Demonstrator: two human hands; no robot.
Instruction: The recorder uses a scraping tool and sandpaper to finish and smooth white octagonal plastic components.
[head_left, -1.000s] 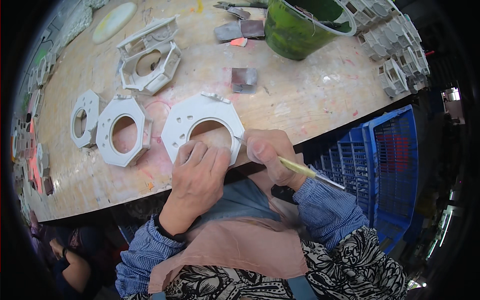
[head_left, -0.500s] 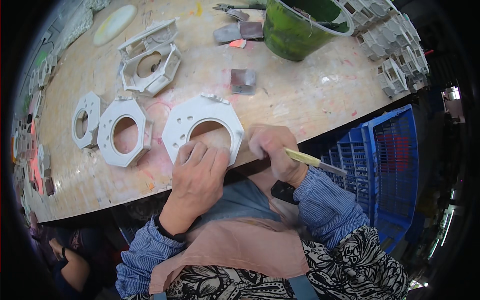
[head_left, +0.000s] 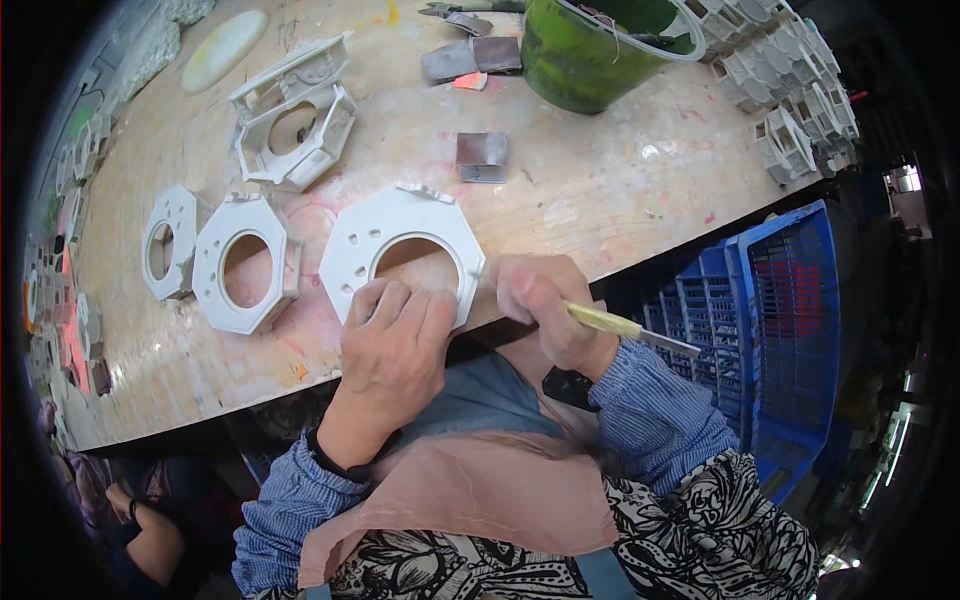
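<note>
A white octagonal casting with a large round hole and several small holes rests at the table's front edge. My left hand is closed over its near rim, fingers curled at the hole. At the casting's right edge is my right hand, its fist wrapped around a slim tool. The tool has a pale yellow handle and a narrow metal blade pointing to the right, away from the casting. The far end of the tool is hidden in the fist. Two similar octagonal castings stand to the left.
Behind these lies an open white frame piece. Folded sandpaper, pliers and a green bucket are farther back. White castings are stacked at the far right. Blue crates stand beside the table; another person's arm shows lower left.
My right hand has shifted slightly left and down beside the casting, still gripping the tool. The whole view has drifted a little; my left hand keeps its hold.
</note>
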